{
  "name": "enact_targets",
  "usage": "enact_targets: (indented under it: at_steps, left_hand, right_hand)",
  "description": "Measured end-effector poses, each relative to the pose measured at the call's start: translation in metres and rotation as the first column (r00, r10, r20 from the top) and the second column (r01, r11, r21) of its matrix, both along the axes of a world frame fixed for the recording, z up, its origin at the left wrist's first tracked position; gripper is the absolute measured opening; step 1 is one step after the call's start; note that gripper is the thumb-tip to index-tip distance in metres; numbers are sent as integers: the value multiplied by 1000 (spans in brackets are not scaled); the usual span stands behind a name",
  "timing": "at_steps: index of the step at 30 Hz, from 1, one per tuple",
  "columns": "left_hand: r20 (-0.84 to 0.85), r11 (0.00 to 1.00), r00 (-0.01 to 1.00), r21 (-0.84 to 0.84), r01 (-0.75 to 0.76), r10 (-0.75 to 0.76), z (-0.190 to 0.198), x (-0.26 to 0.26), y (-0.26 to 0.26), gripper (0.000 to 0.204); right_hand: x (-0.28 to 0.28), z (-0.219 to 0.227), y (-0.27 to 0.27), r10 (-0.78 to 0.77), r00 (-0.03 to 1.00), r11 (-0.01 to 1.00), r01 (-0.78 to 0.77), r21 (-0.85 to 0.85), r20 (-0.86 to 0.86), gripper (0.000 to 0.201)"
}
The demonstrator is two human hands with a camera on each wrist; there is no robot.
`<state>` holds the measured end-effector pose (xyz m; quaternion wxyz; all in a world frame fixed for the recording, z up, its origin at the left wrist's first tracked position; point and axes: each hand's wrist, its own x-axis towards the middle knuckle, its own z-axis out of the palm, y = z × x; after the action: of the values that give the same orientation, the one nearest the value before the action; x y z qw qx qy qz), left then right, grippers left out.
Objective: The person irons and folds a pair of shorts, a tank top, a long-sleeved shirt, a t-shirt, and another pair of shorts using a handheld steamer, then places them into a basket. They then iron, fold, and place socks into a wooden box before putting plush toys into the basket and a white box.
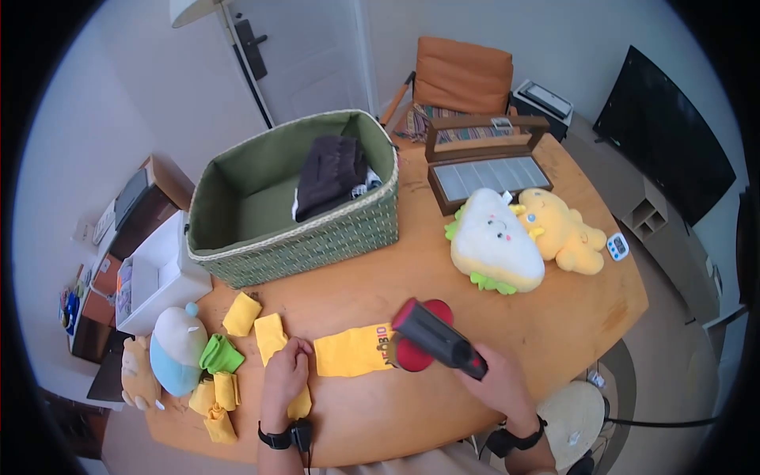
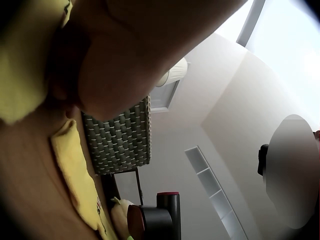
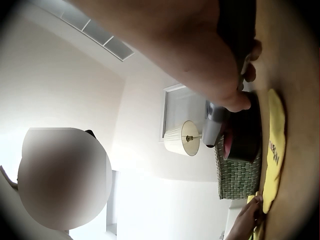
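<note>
My right hand [image 1: 497, 384] grips the handle of a black-and-red appliance [image 1: 435, 336] shaped like a hair dryer. Its round head is over the right end of a flat yellow sock [image 1: 352, 351] with dark lettering. My left hand [image 1: 286, 370] lies across a second yellow sock [image 1: 271, 332], fingers bent, fingertips right by the printed sock's left end. Whether those fingers pinch any cloth I cannot tell. In the right wrist view, the left fingertips [image 3: 258, 200] are at the end of the printed sock [image 3: 275, 150].
Left of my hands are a folded yellow bundle [image 1: 242, 314], a green one [image 1: 222, 354], several yellow bundles and two plush toys [image 1: 178, 348]. Behind stands a woven basket [image 1: 317, 229] holding dark clothes. At right are a sandwich plush [image 1: 497, 241], a yellow plush [image 1: 566, 229], a timer [image 1: 617, 246] and a compartment box [image 1: 491, 174].
</note>
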<state>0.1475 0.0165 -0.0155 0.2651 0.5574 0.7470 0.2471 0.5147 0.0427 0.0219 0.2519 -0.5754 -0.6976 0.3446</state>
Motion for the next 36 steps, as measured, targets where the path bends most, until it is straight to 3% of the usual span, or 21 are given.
enact_targets:
  at_steps: [1,5,7,8,9,10,12,13,15,18,20,23,25,30,32,34,36]
  left_hand:
    - [-30,1000,1000,-15,2,-2,3,0,1,15]
    - [-14,1000,1000,4,1,-1,6,2,-1,15]
    - [-22,999,1000,35,1,0,0,-2,1,15]
    - [-30,998,999,65,20,-18,-4,-3,0,16]
    - [-30,997,999,75,29,-27,-8,-4,-3,15]
    - [-29,996,999,75,38,-36,-10,-6,-2,15]
    - [-60,998,998,42,37,-34,-5,-3,-2,15]
    - [-68,999,997,25,32,-30,-2,-2,0,14]
    - [-66,1000,997,-16,25,-26,-2,0,-4,14]
    - [-50,998,997,22,60,-59,-4,0,-4,13]
    - [-71,999,996,-20,50,-52,-2,0,-3,13]
    - [-49,998,997,-43,54,-56,0,-1,-3,13]
    - [-44,997,997,-49,55,-58,0,-2,-2,13]
    - [-46,998,997,11,55,-55,-6,0,-3,13]
    - [-44,997,997,-55,54,-57,1,0,-2,12]
    - [-48,998,997,-38,52,-54,0,-2,-3,12]
    - [-52,998,997,-11,59,-59,-1,-1,-4,11]
  right_hand:
    - [7,0,-2,-58,998,996,59,-65,6,27]
    - [28,-36,-14,-98,995,995,98,15,-15,32]
    - [35,-59,-17,-91,958,974,143,176,-274,42]
    - [37,-53,-19,-76,962,982,118,146,-262,42]
    - [41,-47,-23,-210,927,977,189,-97,-311,45]
    - [42,-43,-26,-356,880,907,245,-344,-313,48]
    - [44,-49,-22,-373,821,896,196,-399,-433,46]
    - [47,-55,-23,-380,833,876,184,-445,-403,46]
    - [52,-63,-23,-418,732,877,169,-450,-539,44]
    - [55,-60,-23,-412,731,877,155,-455,-544,44]
    - [55,-62,-22,-441,748,867,211,-452,-496,42]
    - [56,-62,-17,-343,824,924,211,-317,-451,29]
    - [56,-56,-17,-292,941,954,273,-127,-171,16]
    - [69,-57,-19,-296,954,950,289,-115,-43,16]
    - [71,-58,-19,-274,962,956,274,-106,16,19]
    - [68,-57,-20,-303,944,953,303,18,132,20]
    - [63,-56,-19,-312,946,950,309,39,86,23]
